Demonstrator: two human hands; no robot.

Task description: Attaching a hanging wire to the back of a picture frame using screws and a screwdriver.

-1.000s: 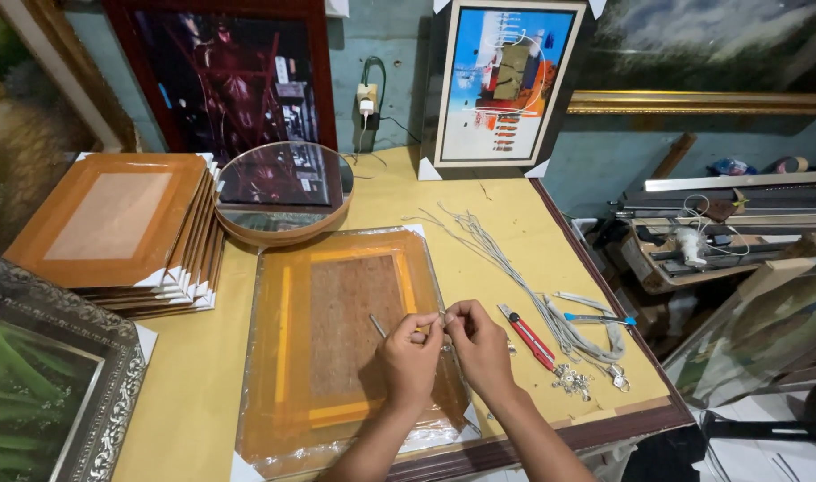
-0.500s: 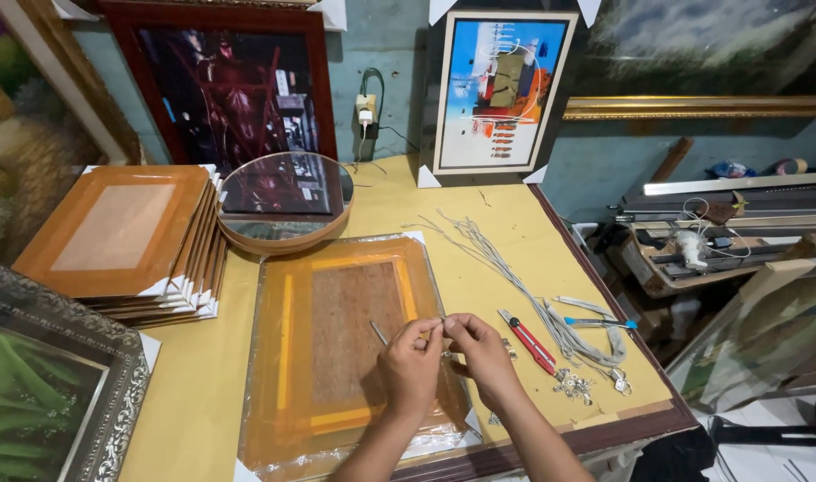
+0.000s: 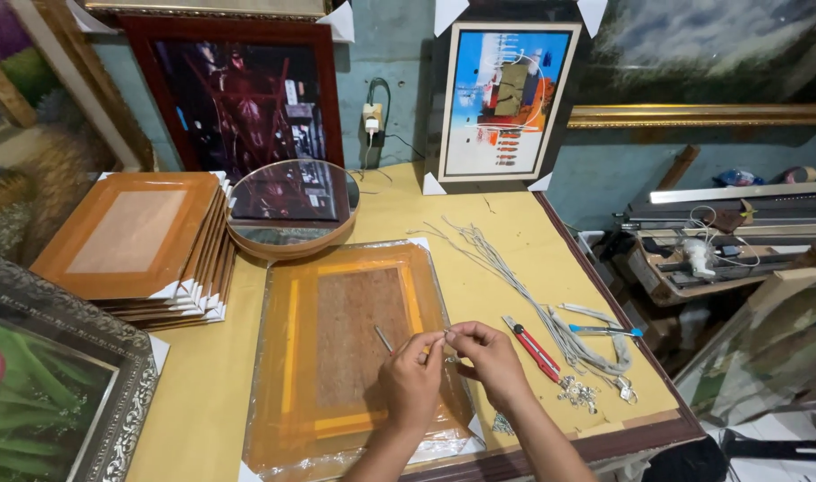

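Yellow desk [image 3: 506,268], bearing a plastic-wrapped orange frame [image 3: 354,357] lying flat near the front edge. Beside it, a stack of frames [image 3: 136,236] and a round mirror [image 3: 292,205]. Bundle of grey cords [image 3: 551,312], red-handled tool [image 3: 533,346]. Left hand [image 3: 412,382] and right hand [image 3: 488,357] meeting over the frame's right edge, fingertips pinching a small metal piece [image 3: 445,337].

Clear plastic wrap [image 3: 274,451] around the orange frame on the table (crinkled at its edges), no labels, signs or screens
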